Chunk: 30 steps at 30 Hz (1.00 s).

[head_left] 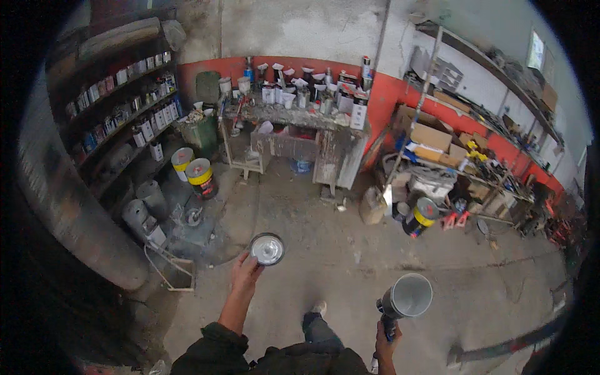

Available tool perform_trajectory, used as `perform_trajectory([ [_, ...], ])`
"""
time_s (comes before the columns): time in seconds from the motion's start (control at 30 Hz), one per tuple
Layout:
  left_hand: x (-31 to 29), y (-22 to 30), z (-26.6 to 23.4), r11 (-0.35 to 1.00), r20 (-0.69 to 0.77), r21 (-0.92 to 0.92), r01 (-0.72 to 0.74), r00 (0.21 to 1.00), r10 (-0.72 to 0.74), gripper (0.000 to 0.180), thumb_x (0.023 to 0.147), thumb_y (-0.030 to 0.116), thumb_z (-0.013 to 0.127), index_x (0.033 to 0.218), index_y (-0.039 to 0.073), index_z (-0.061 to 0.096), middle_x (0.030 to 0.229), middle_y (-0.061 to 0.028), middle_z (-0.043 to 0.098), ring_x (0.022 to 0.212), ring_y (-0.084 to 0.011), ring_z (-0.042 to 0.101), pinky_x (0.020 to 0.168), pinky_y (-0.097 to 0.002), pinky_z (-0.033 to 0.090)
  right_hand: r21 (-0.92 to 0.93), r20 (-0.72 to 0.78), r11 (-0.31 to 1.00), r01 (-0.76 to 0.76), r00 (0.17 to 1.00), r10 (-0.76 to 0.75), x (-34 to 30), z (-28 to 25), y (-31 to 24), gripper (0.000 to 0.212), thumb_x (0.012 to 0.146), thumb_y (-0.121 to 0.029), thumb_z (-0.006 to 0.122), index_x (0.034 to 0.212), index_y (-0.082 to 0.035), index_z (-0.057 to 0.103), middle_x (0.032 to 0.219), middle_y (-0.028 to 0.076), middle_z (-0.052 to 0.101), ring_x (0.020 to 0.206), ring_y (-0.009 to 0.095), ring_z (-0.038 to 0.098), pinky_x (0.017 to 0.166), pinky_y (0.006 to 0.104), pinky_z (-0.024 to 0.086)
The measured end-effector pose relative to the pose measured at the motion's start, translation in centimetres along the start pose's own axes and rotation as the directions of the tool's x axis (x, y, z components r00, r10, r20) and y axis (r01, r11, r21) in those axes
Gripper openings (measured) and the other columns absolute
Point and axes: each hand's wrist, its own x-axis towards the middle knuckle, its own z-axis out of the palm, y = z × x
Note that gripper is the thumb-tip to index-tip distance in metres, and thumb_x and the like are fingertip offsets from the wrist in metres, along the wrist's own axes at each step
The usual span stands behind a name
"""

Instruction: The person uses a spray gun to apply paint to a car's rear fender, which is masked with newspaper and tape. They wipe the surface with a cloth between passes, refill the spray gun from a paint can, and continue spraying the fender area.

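Note:
My left hand (244, 275) is closed on the edge of a round lid (267, 249) with a dark rim and a shiny silvery face, held out in front of me. Lower and to the right, my right hand (384, 344) grips the dark handle of a spray gun (389, 326). On the gun sits a wide grey cup (412, 294), its open top facing me; how much is in it I cannot tell. The two hands are well apart. The fingers around the handle are partly hidden.
Ahead is a cluttered, stained workbench (294, 115) with cans and cups. Shelves of cans (119, 106) line the left wall. Yellow-banded drums (200, 178) stand before them. At right are a loaded rack (437, 140), another drum (422, 217) and a dark metal bar (512, 340).

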Motion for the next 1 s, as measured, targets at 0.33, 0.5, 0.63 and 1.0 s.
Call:
perform_trajectory([
  [0.33,39.3,0.4,16.9,0.999,-0.093,0.038,0.006,0.996,-0.002,0.063,0.089,0.013,0.071,0.140,-0.001,0.038,0.125,-0.0128,0.056,0.109,-0.0244,0.060,0.089,-0.0371,0.053,0.030,0.262,1.000,0.004,0.965,-0.012,37.4,22.2,-9.6,0.011,0.089,-0.009,0.068,0.095,0.000,0.067,0.075,0.000,0.062,0.065,0.006,0.052,0.058,0.0255,0.042],
  [0.5,62.1,3.0,28.9,0.985,-0.192,0.153,-0.078,0.976,0.107,0.051,0.088,0.006,0.070,0.134,-0.002,0.047,0.122,-0.0134,0.057,0.104,-0.0250,0.061,0.079,-0.0370,0.058,-0.055,0.244,0.995,0.078,0.968,-0.062,51.1,34.0,-10.8,0.007,0.087,-0.007,0.070,0.090,-0.001,0.066,0.071,0.000,0.060,0.062,0.007,0.051,0.055,0.0247,0.039],
  [0.63,82.7,2.8,36.3,0.990,-0.180,0.141,-0.028,0.982,0.054,0.050,0.087,0.002,0.069,0.133,-0.003,0.048,0.122,-0.0146,0.057,0.103,-0.0263,0.062,0.080,-0.0380,0.058,-0.057,0.191,0.995,0.084,0.979,-0.072,61.7,44.5,-8.0,0.007,0.087,-0.008,0.071,0.088,-0.004,0.065,0.069,-0.003,0.058,0.056,0.007,0.050,0.051,0.0244,0.037],
  [1.0,109.6,-2.3,45.9,0.975,-0.183,0.215,0.062,0.983,-0.022,0.050,0.087,0.006,0.070,0.131,-0.002,0.047,0.113,-0.0127,0.063,0.097,-0.0210,0.062,0.081,-0.0340,0.055,-0.157,0.081,0.985,0.067,0.995,-0.054,76.6,58.4,-11.8,0.017,0.084,0.000,0.071,0.100,0.000,0.065,0.088,0.003,0.064,0.079,0.014,0.060,0.068,0.0275,0.047],
])
